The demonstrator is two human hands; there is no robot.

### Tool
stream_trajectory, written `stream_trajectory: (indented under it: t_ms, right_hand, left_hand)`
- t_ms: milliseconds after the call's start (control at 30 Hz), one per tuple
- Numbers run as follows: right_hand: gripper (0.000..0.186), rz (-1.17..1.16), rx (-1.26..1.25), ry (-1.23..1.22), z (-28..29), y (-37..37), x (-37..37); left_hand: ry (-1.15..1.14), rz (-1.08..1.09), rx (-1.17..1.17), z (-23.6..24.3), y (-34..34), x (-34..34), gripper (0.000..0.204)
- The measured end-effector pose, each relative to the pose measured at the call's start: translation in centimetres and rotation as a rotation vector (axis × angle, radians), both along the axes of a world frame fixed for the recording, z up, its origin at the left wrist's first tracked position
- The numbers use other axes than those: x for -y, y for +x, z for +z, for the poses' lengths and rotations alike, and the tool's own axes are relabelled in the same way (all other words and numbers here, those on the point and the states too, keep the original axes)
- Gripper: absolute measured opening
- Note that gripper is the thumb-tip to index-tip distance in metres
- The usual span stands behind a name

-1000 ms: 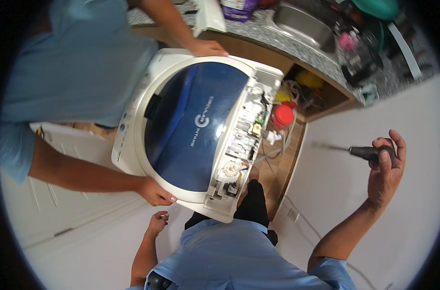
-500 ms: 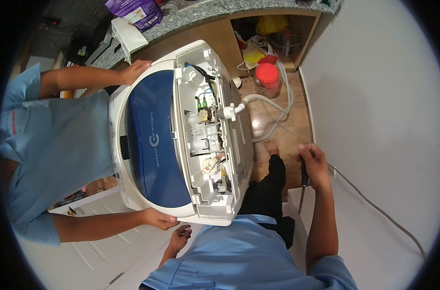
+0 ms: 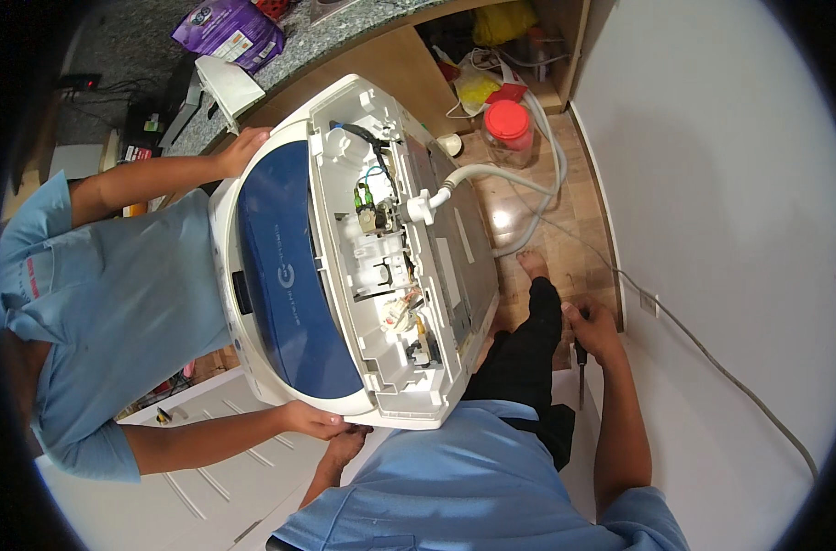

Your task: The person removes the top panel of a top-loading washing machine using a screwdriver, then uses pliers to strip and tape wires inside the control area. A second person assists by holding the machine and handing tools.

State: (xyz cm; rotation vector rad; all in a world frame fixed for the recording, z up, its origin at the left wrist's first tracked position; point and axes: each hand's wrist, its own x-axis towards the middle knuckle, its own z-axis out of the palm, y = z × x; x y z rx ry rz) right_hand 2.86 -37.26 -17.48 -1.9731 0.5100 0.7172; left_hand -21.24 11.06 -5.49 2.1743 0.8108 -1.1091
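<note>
A top-loading washing machine [image 3: 294, 266] with a white body and a dark blue lid stands between me and a co-worker. Its rear top compartment [image 3: 381, 248] is uncovered, showing valves, wires and white plastic parts. My right hand [image 3: 594, 329], off to the machine's right, is closed round a screwdriver [image 3: 581, 358] whose shaft points down. At the machine's near lower corner, the fingers of my left hand [image 3: 346, 444] curl against the edge, partly hidden beneath it. The co-worker's hands [image 3: 243, 151] grip the machine's two sides.
A grey drain hose [image 3: 510, 174] runs from the machine's back across the wooden floor. A red-lidded jar [image 3: 508, 124] stands by an open cabinet. A cable [image 3: 684, 326] hangs along the white wall [image 3: 712, 184]. A purple bag [image 3: 230, 35] lies on the granite counter.
My left hand has come up to the machine's edge. My right hand has moved slightly down with the screwdriver. The machine has shifted and turned a little in view.
</note>
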Motion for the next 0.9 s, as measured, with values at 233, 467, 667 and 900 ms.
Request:
stream_trajectory:
  t_ms: [233, 467, 667, 900]
  right_hand:
    - [0.045, 0.109, 0.069, -0.04, 2.0, 1.1, -1.5]
    - [0.044, 0.26, 0.033, -0.115, 2.8, 0.9, -2.4]
    - [0.033, 0.329, 0.071, -0.099, 6.1, 0.1, -2.5]
    - [0.035, 0.408, 0.11, -0.197, 8.6, -1.1, -1.1]
  left_hand:
    - [0.0, 0.302, 0.01, -0.1, -0.7, 1.5, 0.036]
    - [-0.097, 0.409, 0.093, -2.1, -3.7, 1.9, 0.042]
    - [-0.145, 0.536, 0.152, -6.4, -7.1, 1.5, 0.043]
    - [-0.204, 0.63, 0.157, -10.2, -8.5, 2.4, 0.041]
